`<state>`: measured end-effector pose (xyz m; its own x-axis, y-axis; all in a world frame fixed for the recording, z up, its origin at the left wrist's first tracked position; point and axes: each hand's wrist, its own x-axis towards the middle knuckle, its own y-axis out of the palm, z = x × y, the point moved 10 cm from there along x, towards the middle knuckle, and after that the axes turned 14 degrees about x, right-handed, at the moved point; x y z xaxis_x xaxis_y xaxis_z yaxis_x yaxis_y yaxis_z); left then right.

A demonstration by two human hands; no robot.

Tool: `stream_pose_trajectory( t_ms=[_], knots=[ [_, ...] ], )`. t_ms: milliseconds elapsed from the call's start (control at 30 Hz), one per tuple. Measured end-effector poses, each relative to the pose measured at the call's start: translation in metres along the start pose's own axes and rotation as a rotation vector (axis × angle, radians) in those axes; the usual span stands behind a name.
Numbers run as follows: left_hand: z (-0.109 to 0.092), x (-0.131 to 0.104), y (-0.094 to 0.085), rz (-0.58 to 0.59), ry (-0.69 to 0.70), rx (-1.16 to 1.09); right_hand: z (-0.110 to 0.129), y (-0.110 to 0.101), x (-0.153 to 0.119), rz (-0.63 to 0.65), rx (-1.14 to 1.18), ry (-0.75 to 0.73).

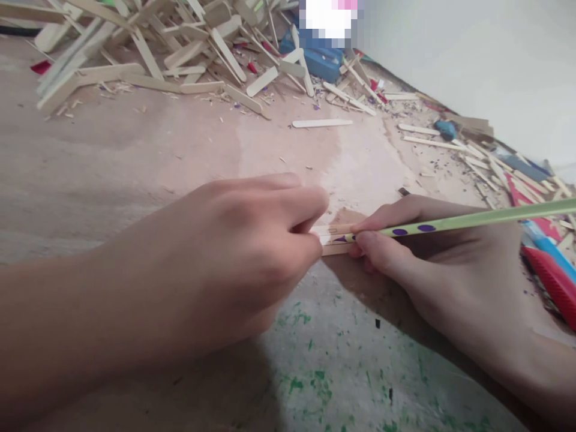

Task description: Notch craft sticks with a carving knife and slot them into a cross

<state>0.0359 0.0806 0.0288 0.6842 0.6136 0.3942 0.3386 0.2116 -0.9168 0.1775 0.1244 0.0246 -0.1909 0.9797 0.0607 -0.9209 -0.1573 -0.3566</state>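
My left hand is closed, its thumb and bent index finger pressing on pale wooden craft sticks that lie on the table. Most of the sticks' length is hidden under that hand. In my right hand is a slim light-green pencil with purple dots, pinched between thumb and fingers near its point. The dark tip rests at or just over the sticks, close to my left fingertips; contact is hard to make out. A small rectangular outline shows on the upper stick.
A heap of craft sticks lies at the back left, beside a blue block-shaped object. One single stick lies ahead of my hands. Stick scraps and a red-and-blue cutter-like tool are at right. A pale wall rises behind.
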Motion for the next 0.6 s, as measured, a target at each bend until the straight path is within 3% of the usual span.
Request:
stream_pose_trajectory(
  t_ms=[600],
  knots=[
    [0.000,0.001,-0.001,-0.010,-0.008,0.007,-0.012,-0.004,-0.009,-0.100,0.064,0.011]
  ],
)
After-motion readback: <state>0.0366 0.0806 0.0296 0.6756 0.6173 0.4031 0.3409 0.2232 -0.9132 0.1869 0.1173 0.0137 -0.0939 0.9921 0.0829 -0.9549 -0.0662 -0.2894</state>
